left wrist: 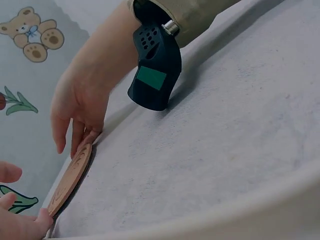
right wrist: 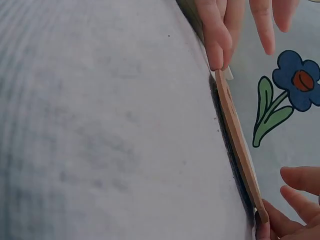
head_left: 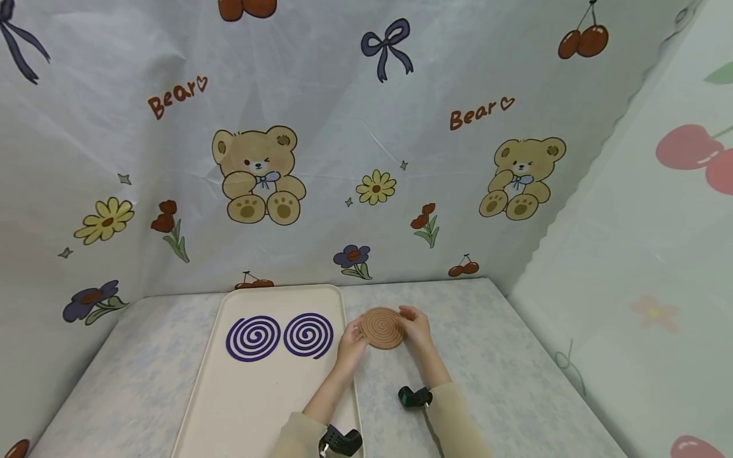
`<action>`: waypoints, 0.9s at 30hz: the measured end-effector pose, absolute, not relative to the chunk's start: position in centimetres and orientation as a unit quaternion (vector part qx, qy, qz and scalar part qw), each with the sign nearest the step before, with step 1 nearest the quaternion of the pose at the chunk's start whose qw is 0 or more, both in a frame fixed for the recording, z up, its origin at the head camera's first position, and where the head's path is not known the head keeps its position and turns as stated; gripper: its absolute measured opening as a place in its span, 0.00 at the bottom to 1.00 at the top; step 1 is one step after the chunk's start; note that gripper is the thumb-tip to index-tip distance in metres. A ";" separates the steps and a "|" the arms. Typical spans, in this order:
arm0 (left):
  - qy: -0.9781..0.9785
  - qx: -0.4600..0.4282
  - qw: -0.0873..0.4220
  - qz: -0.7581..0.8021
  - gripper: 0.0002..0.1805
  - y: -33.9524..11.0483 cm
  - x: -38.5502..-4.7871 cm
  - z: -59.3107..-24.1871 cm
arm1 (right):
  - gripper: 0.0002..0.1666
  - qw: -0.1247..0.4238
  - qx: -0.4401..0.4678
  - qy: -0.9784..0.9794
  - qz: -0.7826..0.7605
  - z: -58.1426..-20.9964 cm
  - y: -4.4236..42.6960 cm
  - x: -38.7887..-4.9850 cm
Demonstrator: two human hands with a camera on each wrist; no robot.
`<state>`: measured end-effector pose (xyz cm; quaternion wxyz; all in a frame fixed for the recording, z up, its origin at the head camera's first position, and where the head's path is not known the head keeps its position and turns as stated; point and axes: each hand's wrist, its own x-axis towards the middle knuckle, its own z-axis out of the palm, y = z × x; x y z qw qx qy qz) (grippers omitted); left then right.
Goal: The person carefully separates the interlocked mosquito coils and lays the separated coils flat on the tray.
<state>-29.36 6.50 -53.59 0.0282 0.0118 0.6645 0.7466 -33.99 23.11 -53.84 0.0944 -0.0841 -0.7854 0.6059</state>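
Note:
A brown mosquito coil point(head_left: 382, 328), a flat disc with a tight spiral pattern, is held level just above the table right of the tray. My left hand point(head_left: 351, 346) pinches its left edge. On the opposite edge, my right hand point(head_left: 417, 327) grips with thumb and fingers. In the left wrist view the coil point(left wrist: 71, 177) appears nearly edge-on, dark along its underside. The right wrist view also catches its thin rim point(right wrist: 239, 142) between the two hands. Two purple coils point(head_left: 253, 338) lie side by side at the far end of the cream tray point(head_left: 258, 407).
The tray fills the left-middle of the pale marbled table point(head_left: 487, 369), its raised rim running beneath my left forearm. A bear-printed curtain point(head_left: 321, 127) stands behind the table. Another hanging sheet point(head_left: 618, 254) borders the right side. Black cameras point(head_left: 415, 397) are strapped at both wrists.

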 end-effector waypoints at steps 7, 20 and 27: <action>0.650 -0.005 0.018 0.760 0.29 6.3 -28.9 -53.6 | 0.21 0.092 -0.108 -0.775 0.616 -53.7 23.2 -33.3; 0.647 0.003 0.020 0.762 0.32 6.5 -28.8 -53.7 | 0.22 0.086 -0.130 -0.752 0.641 -53.4 22.8 -32.2; 0.640 -0.016 0.016 0.768 0.30 6.2 -28.6 -53.5 | 0.22 0.082 -0.146 -0.734 0.658 -53.1 23.1 -32.0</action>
